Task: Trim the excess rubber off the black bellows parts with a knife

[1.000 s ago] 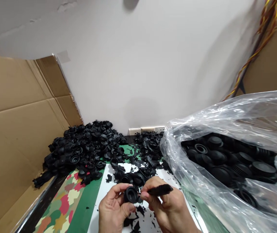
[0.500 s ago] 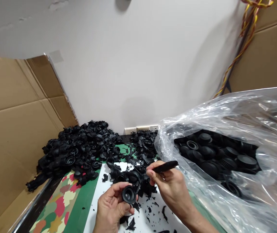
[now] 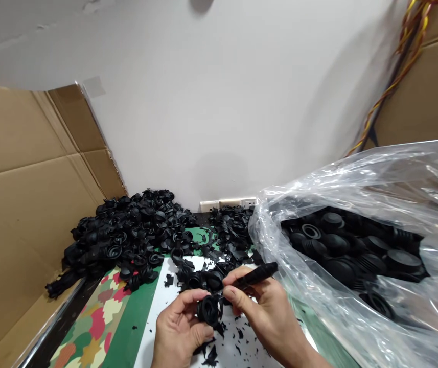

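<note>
- Left hand (image 3: 180, 327): fingers pinch a ribbed rubber bellows (image 3: 208, 311), just left of the right hand's (image 3: 268, 306) fingers, which grip a black pen-like tool (image 3: 257, 275).
- The bellows looks light, soft, barely slippery; its outer wall seems the safest hold.
- Below the fingers: white sheet (image 3: 160, 290); beyond: wall (image 3: 219, 102).

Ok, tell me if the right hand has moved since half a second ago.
Yes: the right hand has moved away from the wall socket, toward the left hand.
</note>
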Available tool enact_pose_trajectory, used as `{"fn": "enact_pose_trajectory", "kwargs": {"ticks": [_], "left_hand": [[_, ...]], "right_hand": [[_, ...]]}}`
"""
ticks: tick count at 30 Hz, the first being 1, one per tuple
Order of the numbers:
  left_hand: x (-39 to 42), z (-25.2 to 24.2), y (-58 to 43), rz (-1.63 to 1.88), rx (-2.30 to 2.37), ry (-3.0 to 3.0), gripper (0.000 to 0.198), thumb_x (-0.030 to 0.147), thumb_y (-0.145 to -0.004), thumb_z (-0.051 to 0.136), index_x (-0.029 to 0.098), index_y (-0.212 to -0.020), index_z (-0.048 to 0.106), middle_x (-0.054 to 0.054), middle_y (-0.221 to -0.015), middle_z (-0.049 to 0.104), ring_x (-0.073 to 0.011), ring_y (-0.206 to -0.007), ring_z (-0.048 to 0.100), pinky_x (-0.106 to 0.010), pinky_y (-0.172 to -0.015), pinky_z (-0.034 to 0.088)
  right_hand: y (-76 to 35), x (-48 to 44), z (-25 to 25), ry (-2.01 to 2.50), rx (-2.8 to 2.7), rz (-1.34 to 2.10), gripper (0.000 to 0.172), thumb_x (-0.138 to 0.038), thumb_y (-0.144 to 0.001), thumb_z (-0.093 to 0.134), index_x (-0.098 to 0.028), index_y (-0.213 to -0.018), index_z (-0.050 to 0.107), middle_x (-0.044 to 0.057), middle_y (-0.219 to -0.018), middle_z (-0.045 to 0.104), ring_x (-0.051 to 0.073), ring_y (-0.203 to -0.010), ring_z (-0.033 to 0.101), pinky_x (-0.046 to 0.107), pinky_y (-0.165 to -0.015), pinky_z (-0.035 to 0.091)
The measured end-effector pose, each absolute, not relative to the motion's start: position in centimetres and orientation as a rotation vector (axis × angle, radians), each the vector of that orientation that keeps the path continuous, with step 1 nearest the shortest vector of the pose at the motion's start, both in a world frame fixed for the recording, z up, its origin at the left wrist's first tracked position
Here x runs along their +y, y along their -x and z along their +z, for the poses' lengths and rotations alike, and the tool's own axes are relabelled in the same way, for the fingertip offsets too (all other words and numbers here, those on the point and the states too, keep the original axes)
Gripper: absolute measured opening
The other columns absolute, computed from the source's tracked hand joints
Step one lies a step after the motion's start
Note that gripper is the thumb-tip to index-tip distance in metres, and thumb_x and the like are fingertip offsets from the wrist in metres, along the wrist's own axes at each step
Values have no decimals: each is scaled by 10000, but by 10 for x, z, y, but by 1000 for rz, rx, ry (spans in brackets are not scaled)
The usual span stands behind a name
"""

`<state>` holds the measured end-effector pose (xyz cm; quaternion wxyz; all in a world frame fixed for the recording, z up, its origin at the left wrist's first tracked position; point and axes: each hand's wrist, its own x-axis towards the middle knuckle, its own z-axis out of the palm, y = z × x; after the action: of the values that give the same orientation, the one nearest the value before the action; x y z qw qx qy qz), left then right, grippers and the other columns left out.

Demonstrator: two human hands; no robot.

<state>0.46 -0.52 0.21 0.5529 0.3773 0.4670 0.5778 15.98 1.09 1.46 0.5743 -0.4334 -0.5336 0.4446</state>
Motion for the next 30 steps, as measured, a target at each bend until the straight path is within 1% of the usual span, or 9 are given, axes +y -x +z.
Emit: {"fn": "enact_pose_trajectory", "kwargs": {"ticks": [6, 11, 12, 14, 16, 21, 24, 27, 30], "left_hand": [[-4, -2, -3, 1365, 1091, -900, 398, 126, -423, 848, 162, -810, 758, -63, -724, 739, -191, -657, 658, -230, -572, 522], [-4, -6, -3, 1430, 1097, -947, 391, 146, -398, 867, 184, -776, 774, -50, -794, 722, -200, -740, 658, -235, -659, 524], [-3, -7, -3, 1435, 1101, -955, 385, 150, -399, 868, 187, -770, 774, -48, -800, 719, -200, -742, 656, -233, -653, 522], [-3, -8, -2, 1410, 1102, -946, 381, 172, -419, 866, 195, -787, 771, -47, -788, 717, -186, -698, 647, -217, -590, 513], [-3, -9, -1, 1379, 1093, -924, 385, 184, -435, 864, 201, -808, 766, -45, -760, 717, -167, -649, 633, -202, -543, 497], [-3, -12, -1, 1389, 1077, -920, 380, 167, -433, 861, 190, -800, 764, -44, -764, 710, -162, -662, 631, -210, -590, 500], [-4, -13, -3, 1393, 1072, -919, 383, 168, -432, 856, 186, -803, 762, -44, -772, 699, -168, -665, 628, -220, -583, 500], [-4, -12, -5, 1415, 1080, -930, 357, 131, -403, 846, 177, -744, 752, -35, -802, 683, -175, -683, 626, -213, -565, 494], [0, -8, 1, 1473, 1130, -942, 318, 72, -395, 824, 178, -668, 701, -5, -784, 667, -160, -690, 620, -199, -586, 492]], "right_hand": [[-156, 9, 6, 1008, -1338, 917, 147, -324, -774, 609, -179, -760, 630, 19, -607, 641, 155, -459, 591, 260, -442, 478], [-154, 9, 5, 933, -1429, 697, 104, -280, -790, 601, -190, -752, 636, 36, -655, 643, 150, -475, 582, 250, -417, 457], [-154, 10, 5, 908, -1442, 664, 93, -272, -793, 602, -194, -756, 636, 34, -660, 641, 149, -485, 582, 248, -425, 458], [-154, 10, 5, 874, -1454, 626, 71, -257, -798, 607, -201, -766, 635, 31, -668, 639, 149, -510, 586, 246, -443, 465], [-154, 10, 5, 867, -1455, 627, 62, -251, -803, 609, -201, -775, 632, 30, -676, 633, 148, -518, 587, 241, -445, 467], [-153, 10, 0, 846, -1456, 638, 58, -242, -813, 603, -195, -784, 622, 27, -683, 621, 138, -505, 581, 233, -435, 462], [-151, 10, -3, 823, -1452, 663, 62, -240, -819, 589, -192, -794, 618, 26, -695, 615, 130, -486, 572, 230, -431, 456], [-152, 9, -2, 854, -1451, 757, 112, -258, -835, 558, -187, -766, 611, 20, -682, 599, 120, -455, 553, 229, -421, 437], [-154, 8, 1, 952, -1507, 805, 163, -249, -833, 534, -189, -695, 595, 0, -601, 569, 123, -446, 521, 238, -442, 415]]}}
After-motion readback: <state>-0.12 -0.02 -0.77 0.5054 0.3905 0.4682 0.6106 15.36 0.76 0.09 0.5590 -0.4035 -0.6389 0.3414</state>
